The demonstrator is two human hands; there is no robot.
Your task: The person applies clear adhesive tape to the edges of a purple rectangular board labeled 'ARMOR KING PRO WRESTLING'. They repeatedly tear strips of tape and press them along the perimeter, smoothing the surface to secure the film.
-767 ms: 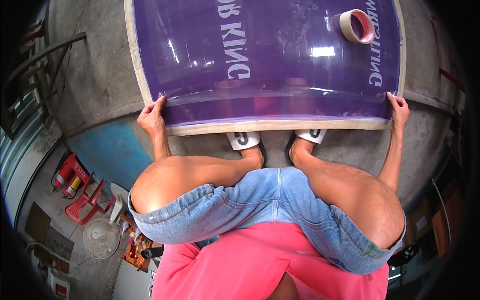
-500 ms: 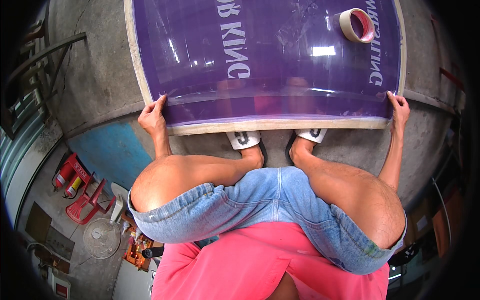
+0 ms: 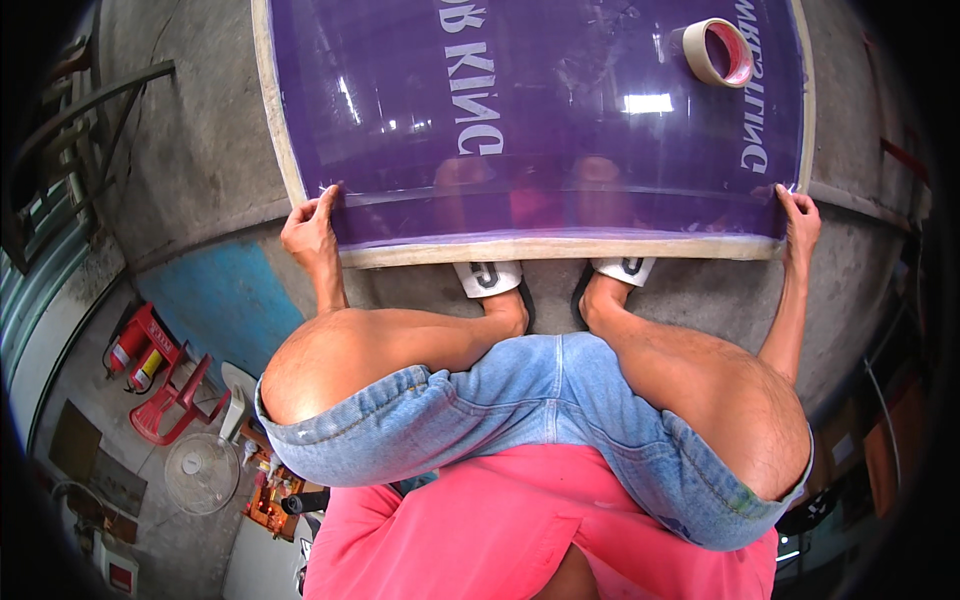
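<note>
Seemingly thin, floppy and slick, the clear film is pinched at its near corners by the left hand and right hand.

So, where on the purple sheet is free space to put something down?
The purple sheet is bare across its middle, between the left hand and the right hand. The tape roll takes the far right corner. The near edge is crowded by both hands and the sandals.

We see bright, even daylight. Glare patches sit on the glossy purple sheet at upper centre. Fisheye distortion bends edges strongly; the frame's corners fall black. Focus stays sharp, shadows soft.
</note>
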